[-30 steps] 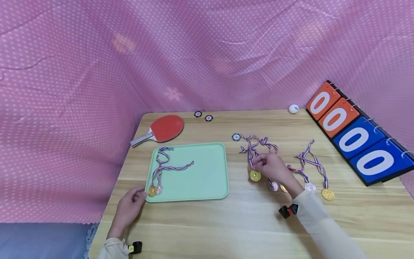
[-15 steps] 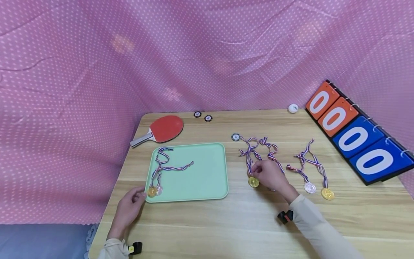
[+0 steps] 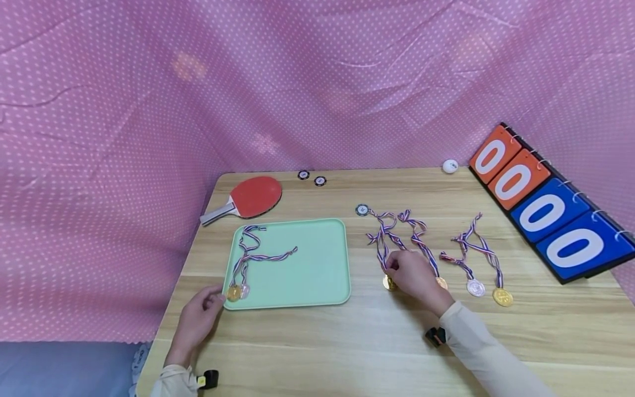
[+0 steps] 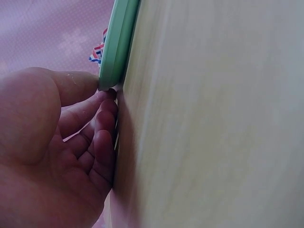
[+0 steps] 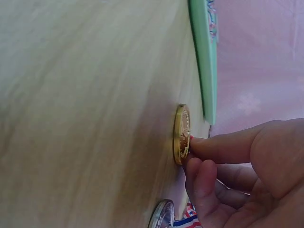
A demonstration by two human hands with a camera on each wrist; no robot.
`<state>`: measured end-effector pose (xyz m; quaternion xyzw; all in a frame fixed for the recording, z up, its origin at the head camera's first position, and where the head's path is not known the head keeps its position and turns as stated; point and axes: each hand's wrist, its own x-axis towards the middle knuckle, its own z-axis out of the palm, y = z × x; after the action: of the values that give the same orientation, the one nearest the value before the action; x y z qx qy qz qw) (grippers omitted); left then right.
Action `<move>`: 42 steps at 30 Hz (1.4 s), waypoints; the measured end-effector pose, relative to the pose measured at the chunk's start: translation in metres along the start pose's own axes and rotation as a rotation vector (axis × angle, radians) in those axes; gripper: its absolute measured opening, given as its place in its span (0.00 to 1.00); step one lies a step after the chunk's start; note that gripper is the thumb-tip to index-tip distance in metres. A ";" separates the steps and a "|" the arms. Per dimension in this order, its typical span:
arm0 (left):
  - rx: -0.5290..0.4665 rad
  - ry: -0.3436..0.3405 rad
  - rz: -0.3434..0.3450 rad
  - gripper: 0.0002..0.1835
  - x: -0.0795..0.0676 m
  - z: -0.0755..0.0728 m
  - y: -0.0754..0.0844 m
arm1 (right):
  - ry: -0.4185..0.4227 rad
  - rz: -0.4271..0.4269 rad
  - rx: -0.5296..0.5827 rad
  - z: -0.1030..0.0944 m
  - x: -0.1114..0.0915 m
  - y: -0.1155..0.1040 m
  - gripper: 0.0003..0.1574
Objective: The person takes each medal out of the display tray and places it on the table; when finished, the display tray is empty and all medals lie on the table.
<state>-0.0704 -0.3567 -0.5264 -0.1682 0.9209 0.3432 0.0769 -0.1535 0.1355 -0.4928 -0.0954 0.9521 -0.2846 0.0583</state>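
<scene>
My left hand (image 3: 198, 317) is at the near left corner of a green tray (image 3: 312, 270). In the left wrist view its thumb lies on the rim and the curled fingertips meet the corner from below. A gold medal (image 3: 233, 293) and a pale silver one (image 3: 245, 290) lie in the tray with their striped ribbons. My right hand (image 3: 414, 278) pinches another gold medal (image 5: 182, 135) by its top edge where the ribbon joins, close to the tabletop. Beside that hand lies a silver medal (image 5: 162, 216), hidden in the head view.
Right of my right hand lie a bronze-gold medal (image 3: 441, 283), a silver medal (image 3: 475, 287) and a gold medal (image 3: 503, 298). A flip scoreboard (image 3: 545, 207) stands at the right. Behind are a red paddle (image 3: 256, 197), a white ball (image 3: 450, 166) and a poker chip (image 3: 362, 209).
My right hand has moved slightly toward me with the gold medal, which now tilts. The bronze-gold medal beside it shows more. The left hand has stayed at the tray.
</scene>
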 end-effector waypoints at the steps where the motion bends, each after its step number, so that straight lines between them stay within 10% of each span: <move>1: 0.000 0.000 0.003 0.25 0.000 0.000 0.000 | -0.001 0.003 -0.004 0.000 0.000 0.000 0.07; 17: -0.012 0.002 0.016 0.25 -0.001 0.002 0.004 | 0.016 0.021 0.062 -0.018 0.005 -0.006 0.03; 23: -0.011 -0.013 0.009 0.26 -0.001 0.001 0.001 | -0.009 0.029 0.127 -0.014 0.015 -0.040 0.04; 31: -0.012 -0.015 0.026 0.27 -0.001 -0.004 -0.002 | -0.175 -0.099 0.319 0.035 0.036 -0.122 0.06; 42: -0.037 -0.002 0.016 0.26 -0.001 -0.004 0.000 | -0.270 -0.231 0.262 0.127 0.048 -0.206 0.07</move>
<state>-0.0696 -0.3587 -0.5233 -0.1618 0.9156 0.3609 0.0721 -0.1484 -0.1105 -0.4870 -0.2327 0.8734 -0.3950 0.1645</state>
